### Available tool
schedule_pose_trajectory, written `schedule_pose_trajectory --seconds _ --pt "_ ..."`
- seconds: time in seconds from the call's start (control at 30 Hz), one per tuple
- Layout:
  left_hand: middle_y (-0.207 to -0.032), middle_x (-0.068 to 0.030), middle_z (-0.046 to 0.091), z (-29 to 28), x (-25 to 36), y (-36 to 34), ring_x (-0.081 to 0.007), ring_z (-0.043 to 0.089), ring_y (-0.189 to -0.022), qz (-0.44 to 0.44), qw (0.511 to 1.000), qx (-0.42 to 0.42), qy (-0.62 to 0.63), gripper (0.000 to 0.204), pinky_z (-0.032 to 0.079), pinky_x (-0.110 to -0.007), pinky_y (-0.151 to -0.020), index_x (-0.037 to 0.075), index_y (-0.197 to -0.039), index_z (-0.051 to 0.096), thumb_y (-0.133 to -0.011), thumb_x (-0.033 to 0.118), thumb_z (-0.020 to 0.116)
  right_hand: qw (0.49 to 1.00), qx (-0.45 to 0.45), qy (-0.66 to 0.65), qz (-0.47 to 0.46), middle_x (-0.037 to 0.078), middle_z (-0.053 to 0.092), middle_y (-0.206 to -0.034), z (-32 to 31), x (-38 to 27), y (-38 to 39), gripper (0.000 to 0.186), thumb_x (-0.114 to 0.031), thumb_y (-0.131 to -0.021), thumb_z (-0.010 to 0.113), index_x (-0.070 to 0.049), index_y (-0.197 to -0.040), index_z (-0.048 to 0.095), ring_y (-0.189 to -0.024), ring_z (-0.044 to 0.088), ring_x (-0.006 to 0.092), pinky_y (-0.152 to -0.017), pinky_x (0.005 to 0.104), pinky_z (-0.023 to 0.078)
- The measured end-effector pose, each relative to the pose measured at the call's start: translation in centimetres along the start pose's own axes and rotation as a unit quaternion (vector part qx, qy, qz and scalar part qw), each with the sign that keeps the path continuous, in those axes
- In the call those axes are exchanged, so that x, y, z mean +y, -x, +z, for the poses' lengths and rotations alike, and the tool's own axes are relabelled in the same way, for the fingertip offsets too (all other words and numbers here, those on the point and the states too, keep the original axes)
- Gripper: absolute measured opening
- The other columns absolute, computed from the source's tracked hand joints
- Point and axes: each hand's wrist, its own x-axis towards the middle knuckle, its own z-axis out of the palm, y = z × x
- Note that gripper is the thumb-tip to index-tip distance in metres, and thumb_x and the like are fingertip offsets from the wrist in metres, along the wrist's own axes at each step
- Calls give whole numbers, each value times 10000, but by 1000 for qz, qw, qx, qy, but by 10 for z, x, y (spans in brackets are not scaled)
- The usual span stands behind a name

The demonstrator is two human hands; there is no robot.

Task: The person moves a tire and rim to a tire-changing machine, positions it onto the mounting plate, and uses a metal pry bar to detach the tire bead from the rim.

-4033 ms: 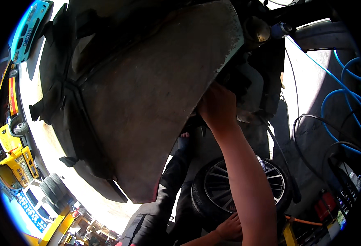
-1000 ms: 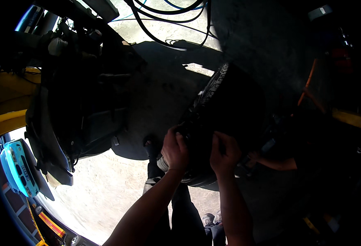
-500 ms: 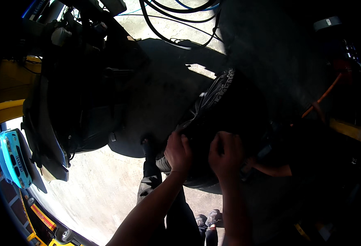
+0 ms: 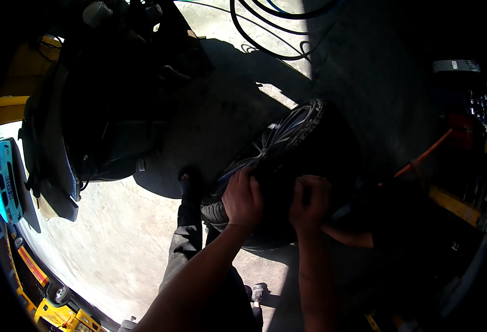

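Observation:
A car wheel point(image 4: 261, 152) with a black tyre and spoked rim stands tilted in front of me, much of its tyre lost in shadow. My left hand point(image 4: 243, 200) is closed over the tyre edge beside the rim, its fingers pointing away from me. On the dark tyre further right, my right hand point(image 4: 310, 202) has curled fingers with the thumb bent toward them. What lies under its fingertips is hard to make out in the dark. Close by on the right, a co-worker's forearm point(image 4: 351, 237) reaches toward the tyre; the hand is mostly hidden.
Dark machinery point(image 4: 110, 110) stands at the left, beside a yellow frame point(image 4: 11, 102). Black hoses point(image 4: 265, 47) loop over the floor ahead. An orange bar or cable point(image 4: 425, 152) slants at the right. A light-blue car point(image 4: 4, 180) and a yellow vehicle point(image 4: 60, 315) are farther left.
My view has shifted, and the wheel now shows more of its spoked rim. Both hands keep their places on it. The co-worker's forearm remains beside my right hand.

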Motion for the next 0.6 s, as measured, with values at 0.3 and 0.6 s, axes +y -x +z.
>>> schedule_pose_trajectory --seconds 0.3,0.6 --pt "-1009 -169 656 -1 6 -7 -384 648 -951 -14 1000 14 9 208 512 -497 -809 56 -1100 610 -959 170 507 998 -21 35 -40 98 619 -871 6 -2 -9 104 -23 -896 669 -71 -925 581 -801 609 280 -754 407 459" --pt "-1191 -153 637 -8 23 -20 -359 600 -1151 -40 997 -49 37 283 449 -483 -1001 53 -1172 605 -949 218 551 996 -48 68 -34 109 619 -889 8 4 -17 112 -56 -901 681 -77 -890 572 -840 597 319 -772 466 443"
